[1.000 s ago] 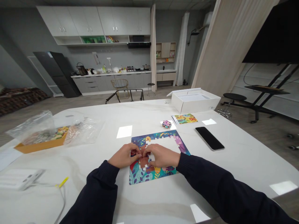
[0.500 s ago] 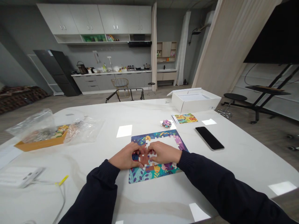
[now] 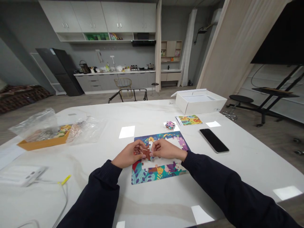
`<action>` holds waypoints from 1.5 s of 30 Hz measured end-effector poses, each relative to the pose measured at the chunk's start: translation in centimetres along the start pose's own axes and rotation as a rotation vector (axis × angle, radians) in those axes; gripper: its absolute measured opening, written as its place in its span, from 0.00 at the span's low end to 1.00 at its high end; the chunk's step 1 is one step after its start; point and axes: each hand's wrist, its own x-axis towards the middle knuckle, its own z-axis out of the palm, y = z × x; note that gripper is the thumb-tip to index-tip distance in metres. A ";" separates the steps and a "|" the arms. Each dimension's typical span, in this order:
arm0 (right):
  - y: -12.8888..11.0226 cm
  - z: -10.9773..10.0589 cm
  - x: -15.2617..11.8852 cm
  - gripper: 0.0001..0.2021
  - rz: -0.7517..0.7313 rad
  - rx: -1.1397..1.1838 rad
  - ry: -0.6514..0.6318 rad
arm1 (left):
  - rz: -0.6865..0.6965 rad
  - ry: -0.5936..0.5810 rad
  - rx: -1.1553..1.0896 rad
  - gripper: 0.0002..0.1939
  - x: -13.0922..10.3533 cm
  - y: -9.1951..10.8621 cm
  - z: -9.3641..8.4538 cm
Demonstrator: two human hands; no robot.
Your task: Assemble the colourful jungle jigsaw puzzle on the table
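Over the left part of a colourful jigsaw puzzle (image 3: 147, 178), my left hand (image 3: 130, 154) pinches the left side of brown puzzle pieces (image 3: 147, 154). My right hand (image 3: 167, 149) grips their right side between thumb and fingers. The brown pieces look raised and tilted above the board; my fingertips hide part of them, so I cannot tell how many there are. Around the puzzle's border, patterned pieces are fitted, and its middle shows white. Beyond the puzzle lies a small pile of loose puzzle pieces (image 3: 170, 125).
A picture card (image 3: 190, 120) and a black phone (image 3: 213, 140) lie to the right. Behind them stands an open white box (image 3: 201, 106). On the left are a yellow tray (image 3: 42, 144) with plastic wrapping (image 3: 86, 131) and a white device (image 3: 22, 175) with a cable.
The brown pieces, which lay in the puzzle's left part, have been lifted and tilted by both hands. White board now shows where they lay. The view has shifted slightly.
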 end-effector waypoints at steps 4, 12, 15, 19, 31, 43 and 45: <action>-0.5 0.0 -0.1 0.11 0.059 0.109 -0.108 | 0.010 0.080 -0.131 0.20 0.3 -0.1 -0.2; -0.7 0.8 -0.3 0.16 0.075 0.141 -0.143 | -0.049 0.036 -0.106 0.19 0.1 0.2 -0.4; -0.4 1.1 -0.3 0.16 0.092 0.088 -0.123 | -0.098 0.021 -0.105 0.19 0.1 -0.1 -0.4; -0.4 1.1 -0.7 0.14 0.074 -0.046 -0.106 | -0.165 -0.078 -0.062 0.16 0.2 -0.7 -0.1; 0.2 1.0 -1.1 0.40 -0.156 -0.440 -0.095 | -0.053 0.022 0.337 0.11 0.5 -1.4 0.8; 0.4 0.9 -0.8 0.39 -0.151 -0.469 -0.098 | -0.013 0.064 0.470 0.10 0.5 -1.0 1.0; 0.2 0.8 -0.9 0.37 -0.148 -0.466 -0.097 | -0.012 0.060 0.488 0.10 0.5 -1.0 1.0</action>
